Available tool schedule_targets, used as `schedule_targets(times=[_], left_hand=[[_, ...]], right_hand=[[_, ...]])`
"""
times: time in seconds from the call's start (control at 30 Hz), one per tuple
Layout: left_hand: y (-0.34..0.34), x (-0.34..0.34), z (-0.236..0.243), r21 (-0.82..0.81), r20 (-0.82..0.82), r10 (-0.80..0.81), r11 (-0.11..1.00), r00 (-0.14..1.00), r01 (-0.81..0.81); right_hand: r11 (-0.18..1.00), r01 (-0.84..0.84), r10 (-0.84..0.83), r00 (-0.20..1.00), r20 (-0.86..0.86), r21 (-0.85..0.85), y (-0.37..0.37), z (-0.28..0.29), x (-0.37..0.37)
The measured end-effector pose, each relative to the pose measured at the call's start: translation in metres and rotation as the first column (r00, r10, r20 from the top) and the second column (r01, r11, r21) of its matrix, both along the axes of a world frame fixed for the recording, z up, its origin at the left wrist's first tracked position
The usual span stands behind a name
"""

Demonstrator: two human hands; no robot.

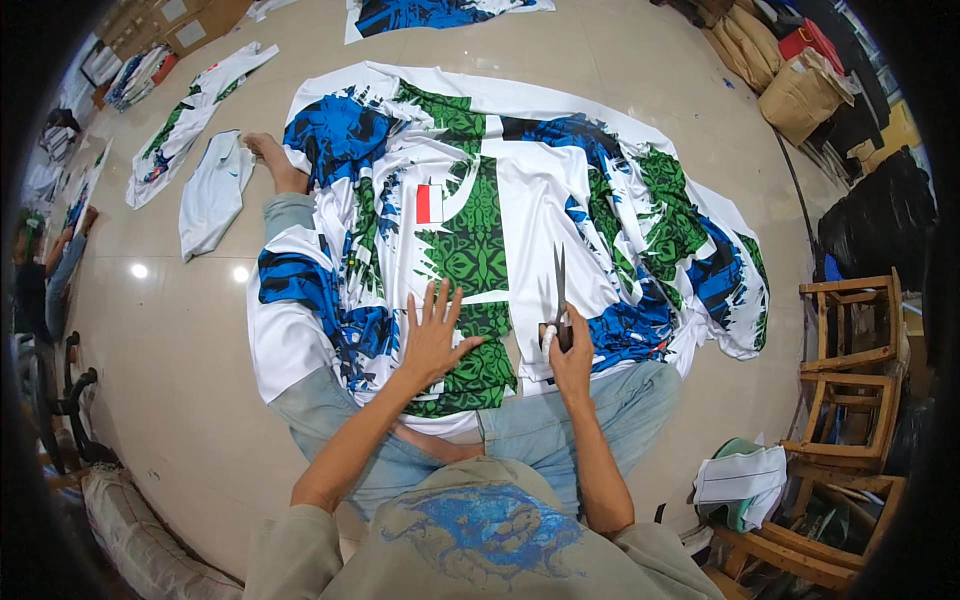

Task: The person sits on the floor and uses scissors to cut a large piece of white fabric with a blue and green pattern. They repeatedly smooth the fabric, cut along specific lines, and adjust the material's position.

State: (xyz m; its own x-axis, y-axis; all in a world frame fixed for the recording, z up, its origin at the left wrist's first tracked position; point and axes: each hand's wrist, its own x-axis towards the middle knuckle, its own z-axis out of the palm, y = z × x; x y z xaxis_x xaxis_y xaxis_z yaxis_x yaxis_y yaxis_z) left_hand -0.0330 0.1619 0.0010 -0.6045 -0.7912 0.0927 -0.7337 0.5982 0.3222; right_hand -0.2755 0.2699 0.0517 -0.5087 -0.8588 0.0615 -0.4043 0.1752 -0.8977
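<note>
A large sheet of printed fabric [465, 245] in white, green, blue and black lies spread over my lap and the floor in front of me. My left hand [432, 335] rests flat on it with the fingers spread, just left of a green patterned panel. In my right hand [572, 355] is a pair of scissors [559, 275], gripped by the handles with the blades pointing away from me. The blades lie over a white part of the fabric, slightly apart at the tips. A small red and white patch [429, 204] is printed above my left hand.
Cut fabric pieces [215, 195] lie on the tiled floor at the left, and another blue piece [430, 14] is at the far side. Wooden stools [850, 370] and a black bag [880, 215] line the right. Cardboard boxes [195, 30] stand far left. Another person [60, 265] sits at the left edge.
</note>
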Motion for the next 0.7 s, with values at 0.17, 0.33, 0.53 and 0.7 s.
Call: schedule_targets(times=[0.17, 0.33, 0.53, 0.7], left_hand=[[0.037, 0.004, -0.014, 0.029, 0.009, 0.055, 0.998, 0.998, -0.056], [0.050, 0.011, -0.010, 0.069, -0.008, 0.052, 0.996, 0.999, -0.051], [0.029, 0.009, -0.008, 0.043, -0.048, 0.241, 0.970, 0.969, -0.239], [0.026, 0.014, -0.017, 0.042, -0.052, 0.268, 0.963, 0.962, -0.266]], right_hand=[[0.998, 0.055, -0.044, 0.739, 0.672, 0.005, 0.039, 0.003, 0.062], [0.987, 0.046, -0.160, 0.336, 0.928, 0.153, 0.084, 0.005, 0.087], [0.992, 0.058, -0.125, 0.215, 0.969, 0.115, 0.076, -0.013, 0.085], [0.985, 0.147, -0.118, 0.175, 0.977, 0.093, 0.041, -0.029, 0.100]])
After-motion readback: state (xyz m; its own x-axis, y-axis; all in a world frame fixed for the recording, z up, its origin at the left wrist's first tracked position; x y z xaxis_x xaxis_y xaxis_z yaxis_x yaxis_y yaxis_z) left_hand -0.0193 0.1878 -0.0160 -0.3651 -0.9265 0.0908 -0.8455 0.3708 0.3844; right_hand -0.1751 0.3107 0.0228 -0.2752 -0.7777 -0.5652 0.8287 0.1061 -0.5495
